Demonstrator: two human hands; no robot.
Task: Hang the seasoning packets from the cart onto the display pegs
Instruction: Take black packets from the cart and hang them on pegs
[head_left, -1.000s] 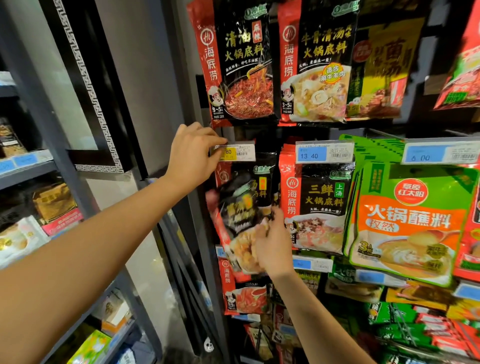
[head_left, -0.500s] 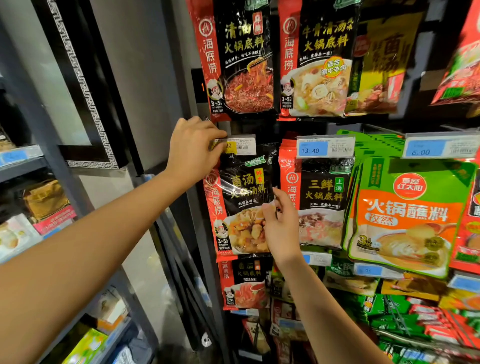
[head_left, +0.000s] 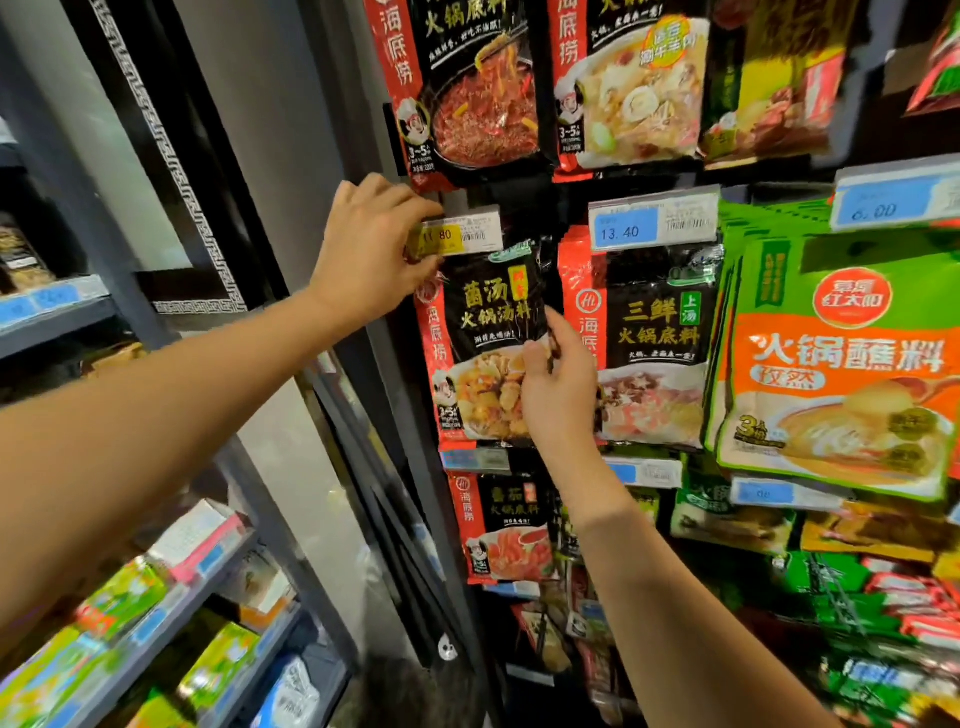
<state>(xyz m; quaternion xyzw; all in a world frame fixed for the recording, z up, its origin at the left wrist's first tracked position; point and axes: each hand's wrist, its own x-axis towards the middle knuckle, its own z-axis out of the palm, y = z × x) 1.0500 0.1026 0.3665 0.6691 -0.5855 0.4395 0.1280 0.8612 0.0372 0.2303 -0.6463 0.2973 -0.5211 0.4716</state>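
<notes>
Centre frame: black-and-red seasoning packet (head_left: 485, 338) hangs upright just under the yellow price tag (head_left: 460, 236) - the peg itself is hidden behind the tag. Left hand (head_left: 371, 249), upper centre, fingers curled, pinches the tag's left end. Right hand (head_left: 558, 387) pinches the packet's right edge, thumb on the front. Just right - a second black packet (head_left: 657, 338) under a blue price tag (head_left: 652, 223), then a green packet (head_left: 836, 364) at the right edge.
</notes>
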